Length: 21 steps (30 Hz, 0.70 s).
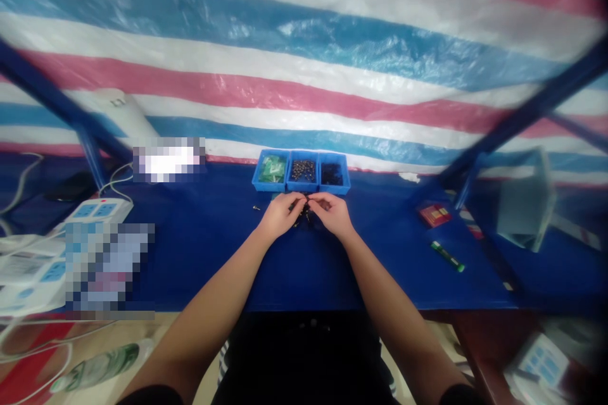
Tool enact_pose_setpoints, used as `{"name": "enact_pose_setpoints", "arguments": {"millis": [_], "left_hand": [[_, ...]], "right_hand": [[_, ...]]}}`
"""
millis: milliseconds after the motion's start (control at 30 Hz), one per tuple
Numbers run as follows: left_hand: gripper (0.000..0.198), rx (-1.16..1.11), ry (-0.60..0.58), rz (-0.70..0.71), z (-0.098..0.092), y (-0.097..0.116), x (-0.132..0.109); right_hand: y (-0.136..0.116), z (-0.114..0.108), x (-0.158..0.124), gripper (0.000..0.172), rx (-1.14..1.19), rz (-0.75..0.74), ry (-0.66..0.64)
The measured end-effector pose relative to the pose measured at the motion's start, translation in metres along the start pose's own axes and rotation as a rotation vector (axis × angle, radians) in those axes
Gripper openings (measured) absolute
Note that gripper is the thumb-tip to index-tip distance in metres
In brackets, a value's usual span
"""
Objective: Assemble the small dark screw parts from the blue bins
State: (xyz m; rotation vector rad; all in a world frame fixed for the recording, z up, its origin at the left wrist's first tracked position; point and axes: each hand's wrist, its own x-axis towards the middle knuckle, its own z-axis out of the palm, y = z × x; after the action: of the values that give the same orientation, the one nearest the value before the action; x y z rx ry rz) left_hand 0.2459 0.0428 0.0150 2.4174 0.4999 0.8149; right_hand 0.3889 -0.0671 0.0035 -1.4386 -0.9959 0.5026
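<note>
Small dark part [306, 207], dead centre, pinched between both sets of fingertips just above the blue table [213, 253], a little in front of the row of three blue bins [303, 188]. Left hand [280, 215] is curled almost closed on it, and right hand [335, 214] does the same from the other side. The piece itself is too small to make out. Risky spot, I'd say: one slip of that fine grip could drop it beside the loose bit [256, 207] on the table, where dark hides against dark blue, or flick it off the near edge.
</note>
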Motion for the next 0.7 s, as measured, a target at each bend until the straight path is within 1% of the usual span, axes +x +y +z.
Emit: {"name": "enact_pose_setpoints", "arguments": {"millis": [200, 400, 700], "left_hand": [[0.023, -0.009, 0.006, 0.003, 0.0011, -0.0004, 0.0003], [0.025, 0.011, -0.006, -0.004, 0.0, 0.0, 0.0002], [0.022, -0.069, 0.025, 0.022, 0.003, 0.0004, -0.0016]], "right_hand": [[0.0051, 0.0004, 0.0012, 0.027, 0.017, 0.025, 0.002], [0.0018, 0.002, -0.0007, 0.025, 0.035, -0.008, 0.003], [0.0044, -0.0005, -0.0002, 0.025, -0.016, 0.028, 0.019]]}}
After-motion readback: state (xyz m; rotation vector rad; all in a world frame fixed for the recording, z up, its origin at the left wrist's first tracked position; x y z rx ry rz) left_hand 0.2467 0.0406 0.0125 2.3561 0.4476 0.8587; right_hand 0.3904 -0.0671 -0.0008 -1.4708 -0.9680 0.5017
